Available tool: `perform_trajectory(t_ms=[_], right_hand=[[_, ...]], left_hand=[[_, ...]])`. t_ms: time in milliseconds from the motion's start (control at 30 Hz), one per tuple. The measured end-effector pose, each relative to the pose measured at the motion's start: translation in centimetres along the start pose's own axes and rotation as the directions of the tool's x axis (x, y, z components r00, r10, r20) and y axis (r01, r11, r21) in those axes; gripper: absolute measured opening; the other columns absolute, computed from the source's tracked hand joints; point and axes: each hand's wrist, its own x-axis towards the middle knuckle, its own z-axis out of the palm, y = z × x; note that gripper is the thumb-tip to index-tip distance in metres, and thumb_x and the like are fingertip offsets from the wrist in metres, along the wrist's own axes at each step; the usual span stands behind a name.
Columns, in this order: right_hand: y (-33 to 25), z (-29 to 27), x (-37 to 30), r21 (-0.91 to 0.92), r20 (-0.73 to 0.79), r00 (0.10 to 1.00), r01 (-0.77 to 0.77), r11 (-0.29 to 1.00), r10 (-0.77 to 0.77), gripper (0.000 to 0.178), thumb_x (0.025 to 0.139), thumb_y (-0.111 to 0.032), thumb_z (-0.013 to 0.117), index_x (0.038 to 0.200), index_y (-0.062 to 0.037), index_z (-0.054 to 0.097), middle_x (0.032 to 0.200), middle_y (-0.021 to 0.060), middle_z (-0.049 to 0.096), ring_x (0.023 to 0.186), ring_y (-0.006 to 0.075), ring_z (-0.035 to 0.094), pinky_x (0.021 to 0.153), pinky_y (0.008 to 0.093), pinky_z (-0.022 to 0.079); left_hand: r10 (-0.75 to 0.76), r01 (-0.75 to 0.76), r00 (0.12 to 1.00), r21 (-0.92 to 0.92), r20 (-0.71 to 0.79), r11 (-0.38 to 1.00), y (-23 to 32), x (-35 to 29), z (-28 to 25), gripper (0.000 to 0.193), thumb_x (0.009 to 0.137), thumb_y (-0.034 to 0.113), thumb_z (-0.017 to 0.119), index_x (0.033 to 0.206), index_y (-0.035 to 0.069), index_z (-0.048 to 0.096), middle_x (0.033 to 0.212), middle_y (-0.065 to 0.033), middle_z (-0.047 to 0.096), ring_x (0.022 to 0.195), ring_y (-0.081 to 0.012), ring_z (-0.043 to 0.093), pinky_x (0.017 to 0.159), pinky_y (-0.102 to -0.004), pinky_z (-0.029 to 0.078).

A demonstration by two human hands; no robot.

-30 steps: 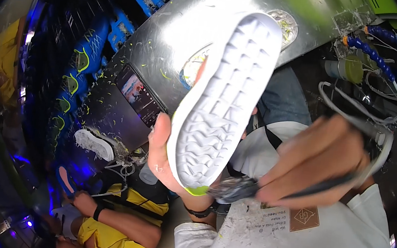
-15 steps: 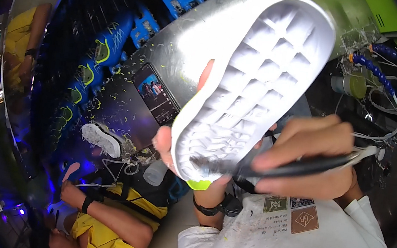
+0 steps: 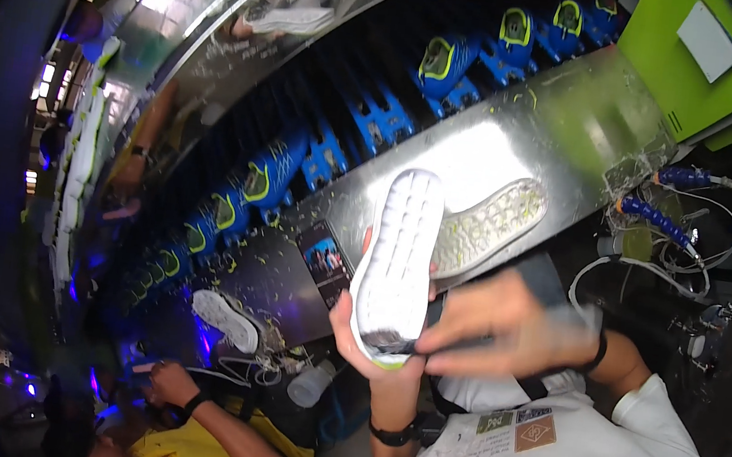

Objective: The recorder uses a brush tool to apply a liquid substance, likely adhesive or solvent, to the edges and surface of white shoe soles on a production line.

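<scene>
A white shoe sole [image 3: 401, 242] with rows of moulded hollows is held up, its heel end towards me. My left hand [image 3: 351, 336] grips it from beneath, fingers and thumb showing along both sides, closed on it. In my right hand [image 3: 500, 327], blurred by motion, is a dark-handled brush [image 3: 390, 341]. Its bristles touch the inside of the sole at the heel. A lime patch marks the heel tip. Beside the held sole, another sole [image 3: 502, 218] lies on the metal bench, speckled with bits of lime trim.
A phone [image 3: 323, 262] lies on the metal bench [image 3: 570, 126]. Blue shoes [image 3: 445, 66] stand on a blue rack along its far side. Blue flexible hoses [image 3: 660, 219] are at right. At lower left sit a person in yellow [image 3: 221, 439], another sole [image 3: 227, 319] and a plastic cup [image 3: 310, 384].
The held sole is lower and farther from the camera, uncovering the sole on the bench. The view has shifted. The brush stays at the heel in my right hand.
</scene>
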Motion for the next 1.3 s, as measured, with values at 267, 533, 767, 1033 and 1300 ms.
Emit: perform_trajectory(t_ms=[267, 533, 767, 1033, 1300], right_hand=[[0.4, -7.7, 0.2, 0.656, -0.738, 0.36, 0.18, 0.733, 0.571, 0.008, 0.082, -0.003, 0.065, 0.09, 0.0003, 0.064, 0.072, 0.0055, 0.059, 0.049, 0.0111, 0.051, 0.041, 0.0235, 0.036], [-0.4, -6.3, -4.0, 0.643, -0.765, 0.243, 0.232, 0.73, 0.597, 0.014, 0.08, 0.003, 0.063, 0.094, 0.0037, 0.065, 0.079, 0.0118, 0.064, 0.054, 0.0152, 0.055, 0.047, 0.025, 0.043], [3.3, -3.2, -6.5, 0.741, -0.628, 0.355, 0.001, 0.671, 0.693, 0.018, 0.08, 0.003, 0.064, 0.098, 0.0035, 0.063, 0.072, 0.0063, 0.059, 0.055, 0.0123, 0.055, 0.048, 0.0236, 0.042], [3.6, -2.1, -4.0, 0.732, -0.508, 0.49, -0.187, 0.655, 0.708, 0.033, 0.07, 0.007, 0.065, 0.102, 0.0027, 0.061, 0.086, 0.0082, 0.056, 0.065, 0.0144, 0.053, 0.055, 0.025, 0.044], [2.3, -1.3, -5.0, 0.712, -0.531, 0.498, -0.177, 0.68, 0.685, 0.027, 0.071, 0.006, 0.065, 0.097, 0.0053, 0.057, 0.088, 0.0085, 0.053, 0.057, 0.013, 0.047, 0.051, 0.0244, 0.038]], left_hand=[[0.139, -0.23, 0.959, 0.393, 0.248, 0.89, 0.6, 0.7, 8.7, 0.085, 0.082, 0.043, 0.045, 0.148, -0.008, 0.027, 0.15, -0.025, 0.037, 0.136, -0.0361, 0.042, 0.114, -0.0437, 0.031], [0.21, -0.354, 0.923, 0.493, 0.323, 0.795, 7.4, 17.1, 22.9, 0.062, 0.104, 0.041, 0.042, 0.147, -0.003, 0.034, 0.143, -0.0206, 0.047, 0.125, -0.0309, 0.054, 0.106, -0.0427, 0.041], [0.532, 0.141, 0.44, 0.53, 0.723, -0.836, 28.6, 19.5, 11.1, 0.059, 0.089, 0.029, 0.061, 0.142, 0.009, 0.047, 0.14, -0.0344, 0.042, 0.13, -0.0498, 0.04, 0.108, -0.0546, 0.032], [0.671, 0.267, 0.609, 0.688, 0.422, -0.675, 45.5, 24.6, -0.1, 0.087, 0.072, 0.037, 0.08, 0.146, 0.014, 0.04, 0.114, -0.0301, 0.063, 0.108, -0.0401, 0.063, 0.095, -0.043, 0.05], [0.806, -0.474, 0.507, 0.88, 0.306, -0.035, 38.4, 17.7, 2.8, 0.032, 0.087, 0.022, 0.075, 0.095, 0.004, 0.05, 0.083, -0.0076, 0.057, 0.074, -0.0167, 0.063, 0.067, -0.0309, 0.058]])
